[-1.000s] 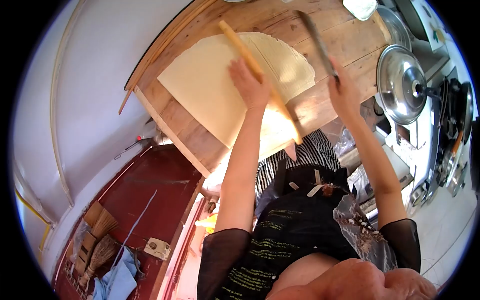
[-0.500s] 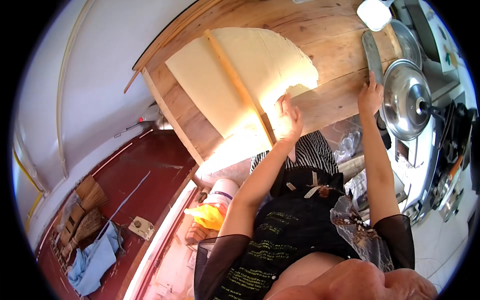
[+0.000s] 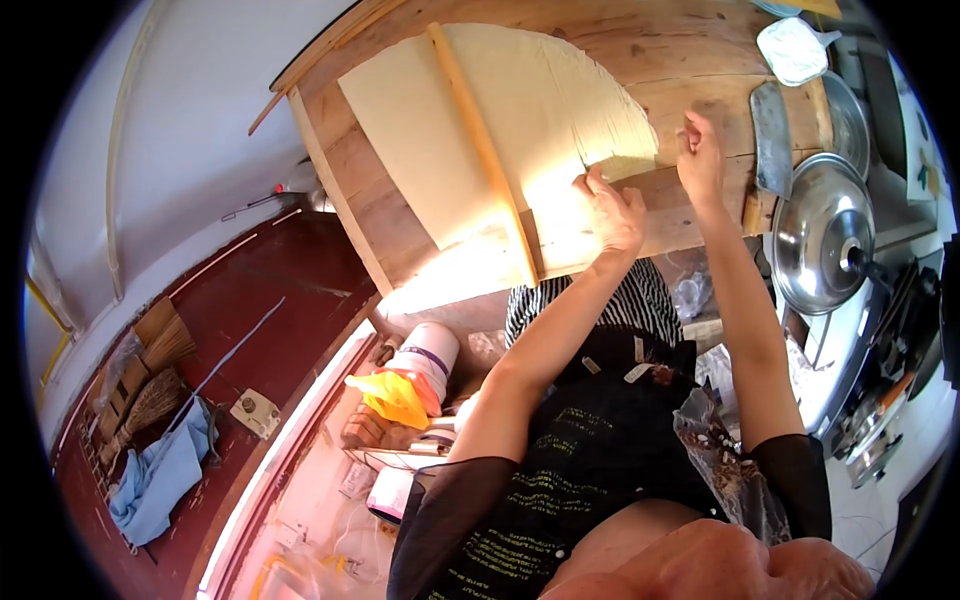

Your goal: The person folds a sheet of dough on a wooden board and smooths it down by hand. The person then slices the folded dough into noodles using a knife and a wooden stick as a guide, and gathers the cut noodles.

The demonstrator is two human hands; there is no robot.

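A wide sheet of dough (image 3: 420, 130), folded with a straight left edge and a curved right edge, lies on the wooden board (image 3: 700, 60). The rolling pin (image 3: 480, 150) rests across it, its near end at the board's front edge. My left hand (image 3: 612, 212) is at the dough's near right corner, fingers bent and pressed together at its edge; glare hides what they may hold. Above the board, right of the dough, my right hand (image 3: 700, 160) is raised with curled fingers and nothing visible in it. The knife (image 3: 771, 140) lies flat at the board's right side.
Right of the board stand a steel lid (image 3: 825, 235) and a glass lid (image 3: 846, 125). A white dish (image 3: 795, 50) is at the back right. On the lower left are a blue cloth (image 3: 160, 490), brushes (image 3: 150, 400) and a yellow bag (image 3: 392, 400).
My right hand has let go of the knife, now lying on the board, and moved left towards the dough. My left hand has left the rolling pin and reached the dough's corner.
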